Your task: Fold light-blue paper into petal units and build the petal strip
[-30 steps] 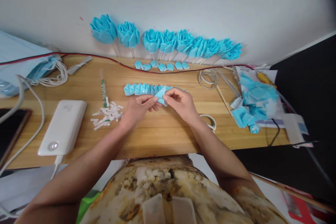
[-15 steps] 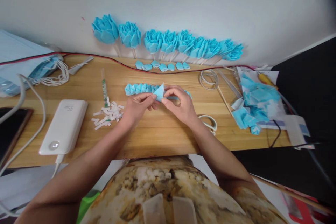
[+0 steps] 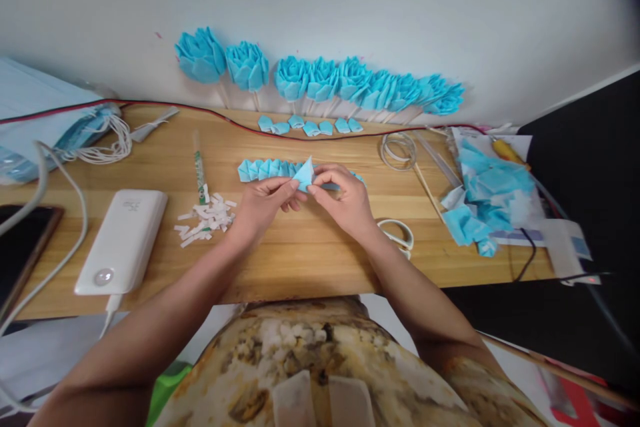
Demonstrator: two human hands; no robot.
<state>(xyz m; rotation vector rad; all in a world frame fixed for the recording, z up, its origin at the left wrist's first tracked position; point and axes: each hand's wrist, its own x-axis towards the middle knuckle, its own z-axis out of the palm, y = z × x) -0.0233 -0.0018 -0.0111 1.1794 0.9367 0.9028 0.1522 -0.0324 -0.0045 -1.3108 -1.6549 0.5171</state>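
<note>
Both my hands pinch one small folded blue paper piece point(image 3: 304, 175) above the middle of the wooden table point(image 3: 310, 260). My left hand point(image 3: 263, 205) grips its lower left side, my right hand point(image 3: 345, 203) its right side, fingers closed. The piece points upward. Just behind it lies a row of folded blue petals point(image 3: 265, 169). A shorter row of blue petals point(image 3: 310, 126) lies further back. Several finished blue paper flowers point(image 3: 320, 78) on sticks lean against the white wall.
A white power bank point(image 3: 121, 241) and cable lie at the left, with white paper scraps point(image 3: 205, 218) and a glue stick point(image 3: 199, 169) beside them. Scissors point(image 3: 397, 235) sit right of my hand. Tape rolls point(image 3: 397, 147), sticks and a heap of blue paper point(image 3: 487, 197) fill the right side.
The blue piece has been turned so its tip points up, and my hands have shifted slightly back toward the petal row. In the last half second almost nothing moved.
</note>
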